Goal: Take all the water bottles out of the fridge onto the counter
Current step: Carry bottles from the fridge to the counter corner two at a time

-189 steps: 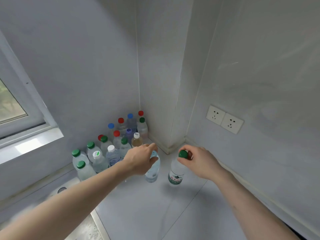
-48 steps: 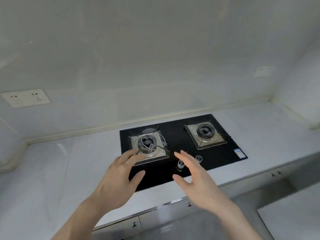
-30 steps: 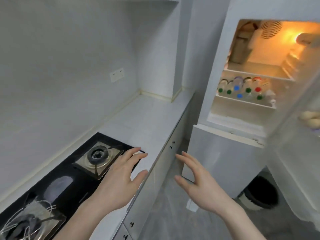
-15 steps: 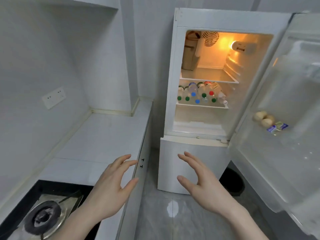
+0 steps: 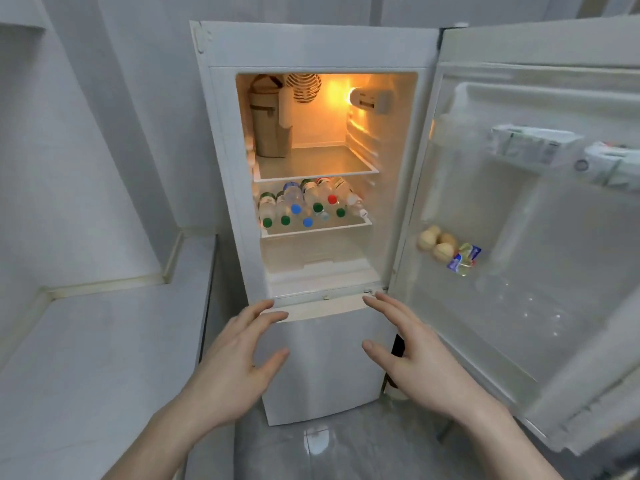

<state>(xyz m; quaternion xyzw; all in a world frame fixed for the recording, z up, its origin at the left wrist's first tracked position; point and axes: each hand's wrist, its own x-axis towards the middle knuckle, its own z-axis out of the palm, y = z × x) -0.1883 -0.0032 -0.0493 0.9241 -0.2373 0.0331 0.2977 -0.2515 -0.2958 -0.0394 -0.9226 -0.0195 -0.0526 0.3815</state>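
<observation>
Left hand [image 5: 239,362] and right hand [image 5: 412,358] empty, fingers spread wide, raised toward open fridge [image 5: 311,46]. Water bottles [image 5: 304,206] lie caps-outward on middle shelf, 12 o'clock. Bench [image 5: 104,341] at 9 o'clock.

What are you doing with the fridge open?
A person stands facing the open fridge, with the left hand and the right hand both empty and held out in front of it. Water bottles lie stacked on the middle shelf, caps facing out. They are to go onto the counter on the left. No bottle is being touched yet.
</observation>
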